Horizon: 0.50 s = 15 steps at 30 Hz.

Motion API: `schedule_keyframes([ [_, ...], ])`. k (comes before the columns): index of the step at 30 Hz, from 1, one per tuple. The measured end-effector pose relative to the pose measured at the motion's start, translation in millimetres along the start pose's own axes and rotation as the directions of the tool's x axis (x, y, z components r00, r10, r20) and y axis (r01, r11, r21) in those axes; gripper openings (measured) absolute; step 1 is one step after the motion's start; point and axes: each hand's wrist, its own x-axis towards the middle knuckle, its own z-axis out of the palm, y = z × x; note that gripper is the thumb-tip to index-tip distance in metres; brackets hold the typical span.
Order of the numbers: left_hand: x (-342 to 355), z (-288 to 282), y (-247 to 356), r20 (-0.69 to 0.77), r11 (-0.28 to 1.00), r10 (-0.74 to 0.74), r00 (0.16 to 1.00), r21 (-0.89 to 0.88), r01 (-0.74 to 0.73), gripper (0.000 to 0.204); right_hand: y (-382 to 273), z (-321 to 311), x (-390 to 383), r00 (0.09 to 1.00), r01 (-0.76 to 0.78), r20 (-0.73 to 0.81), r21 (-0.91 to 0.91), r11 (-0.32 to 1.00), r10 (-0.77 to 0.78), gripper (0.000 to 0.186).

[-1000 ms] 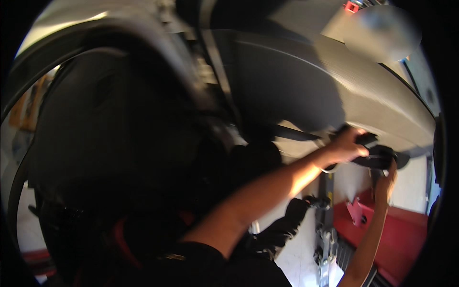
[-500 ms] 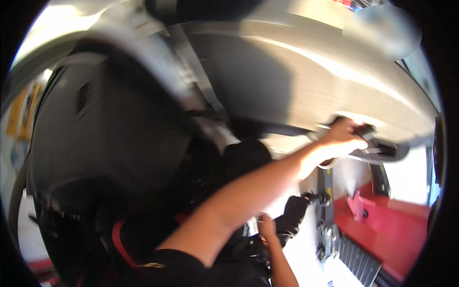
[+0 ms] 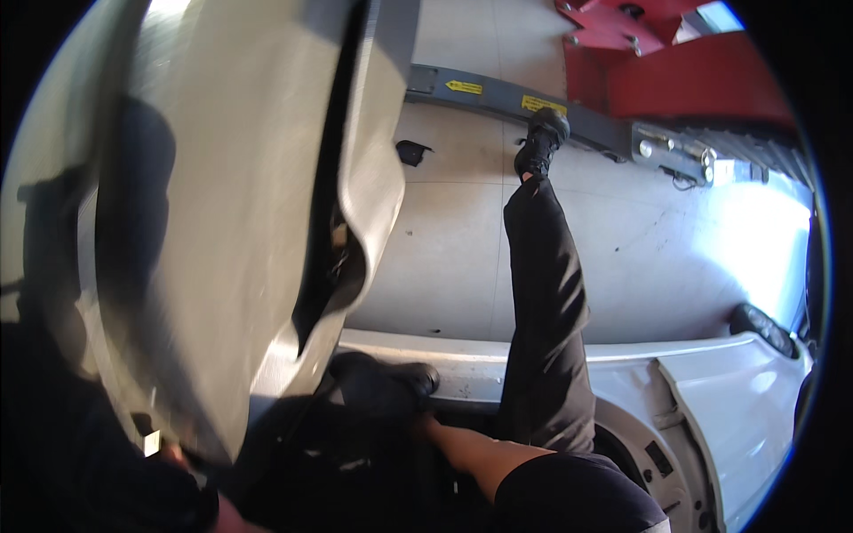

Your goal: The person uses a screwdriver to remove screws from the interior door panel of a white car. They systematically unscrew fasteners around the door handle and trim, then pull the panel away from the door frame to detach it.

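Note:
A beige car door panel [image 3: 222, 204] fills the left of the view, its edge bordered by a dark gap. Only a few fingers of my left hand [image 3: 174, 457] show, low beside the panel's bottom end and in deep shadow. A small pale tag [image 3: 153, 441] is close to them. Their grip is hidden. My right forearm [image 3: 480, 455] reaches left into the dark area by the white door sill [image 3: 462, 351]. Shadow hides the fingers of my right hand [image 3: 428, 428], so what it touches cannot be made out.
One leg [image 3: 546, 284] stretches over the sill to the tiled floor [image 3: 453, 231], its black shoe against a grey lift arm [image 3: 484, 96] with yellow labels. Red lift parts [image 3: 693, 80] stand behind. A black scrap [image 3: 412, 153] lies on the floor. White car bodywork [image 3: 737, 409] is at right.
The view has swung, bringing the floor and lift arm to the middle. My left hand has left the door's pull area at right and is now low at the left.

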Motion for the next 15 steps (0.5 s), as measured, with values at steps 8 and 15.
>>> schedule_keyframes([
  [8, 37.8, -22.0, -56.8, 0.123, 0.986, -0.062, 0.99, 0.161, 0.042, 0.061, -31.3, -46.5, 10.4, 0.997, -0.02, -0.064, 0.196, 0.98, 0.033, 0.049],
  [15, 42.6, -25.3, -64.7, 0.135, 0.98, -0.084, 0.987, 0.191, 0.058, 0.062, -33.5, -62.3, 22.0, 0.996, -0.002, -0.082, 0.232, 0.973, 0.022, 0.048],
])
